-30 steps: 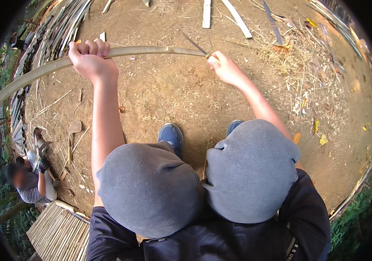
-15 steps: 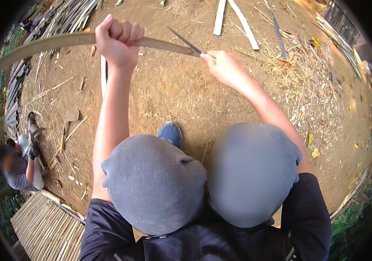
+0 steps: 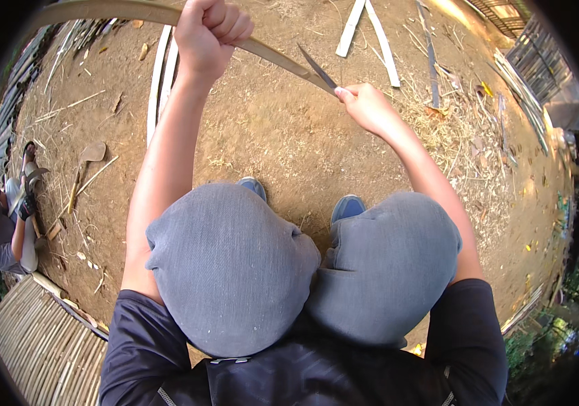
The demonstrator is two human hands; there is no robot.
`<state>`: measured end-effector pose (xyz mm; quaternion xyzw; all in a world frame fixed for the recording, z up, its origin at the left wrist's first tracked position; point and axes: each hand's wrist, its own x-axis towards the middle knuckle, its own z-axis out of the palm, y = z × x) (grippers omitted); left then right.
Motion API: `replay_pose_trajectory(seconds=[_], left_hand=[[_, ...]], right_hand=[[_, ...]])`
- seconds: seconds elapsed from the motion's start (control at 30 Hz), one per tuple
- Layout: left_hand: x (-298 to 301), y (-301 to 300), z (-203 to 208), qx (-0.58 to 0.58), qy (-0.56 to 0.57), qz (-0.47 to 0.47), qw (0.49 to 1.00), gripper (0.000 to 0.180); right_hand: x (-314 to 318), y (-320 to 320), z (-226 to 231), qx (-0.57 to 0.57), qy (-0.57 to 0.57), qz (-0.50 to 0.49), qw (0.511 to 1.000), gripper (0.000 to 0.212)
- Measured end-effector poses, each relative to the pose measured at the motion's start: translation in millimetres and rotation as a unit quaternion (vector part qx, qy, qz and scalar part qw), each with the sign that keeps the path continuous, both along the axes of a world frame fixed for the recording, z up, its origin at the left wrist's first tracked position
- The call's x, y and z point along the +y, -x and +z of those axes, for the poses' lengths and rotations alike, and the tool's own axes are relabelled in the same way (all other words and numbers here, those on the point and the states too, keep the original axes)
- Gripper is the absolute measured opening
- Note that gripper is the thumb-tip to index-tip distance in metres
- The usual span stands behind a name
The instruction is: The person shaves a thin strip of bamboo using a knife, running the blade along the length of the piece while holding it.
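Note:
A long, flat bamboo strip runs from the upper left, slanting down toward the right. My left hand is wrapped round it in a fist, arm stretched far forward. At the strip's right end my right hand grips a knife, its handle hidden in the fingers. The dark, narrow blade points up and left, its base against or very close to the strip's end; whether it cuts in, I cannot tell. Below the hands are my bent knees in grey-blue trousers.
Pale split strips lie far ahead on the bare earth, with others beside my left forearm. Straw-like shavings are scattered at right. A hoe-like tool and a seated person are at left, near a slatted bamboo platform.
The view has shifted a little. Both hands have moved slightly right in the picture, the left also farther away, and the strip now slants more steeply. Both grips stay the same.

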<state>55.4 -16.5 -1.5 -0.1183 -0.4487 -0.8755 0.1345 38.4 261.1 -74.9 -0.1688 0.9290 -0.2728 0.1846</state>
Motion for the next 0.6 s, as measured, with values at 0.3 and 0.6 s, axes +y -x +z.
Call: replay_pose_trajectory(seconds=[0.3,0.6], left_hand=[[2.1,-4.1,2.7,-0.014,-0.008,-0.013,1.0,0.052],[1.1,-3.8,9.7,0.002,0.015,-0.001,1.0,0.051]], right_hand=[[-2.2,3.0,-1.3,-0.041,0.006,-0.009,0.999,0.046],[-12.3,5.7,-3.7,-0.022,-0.01,0.008,1.0,0.047]])
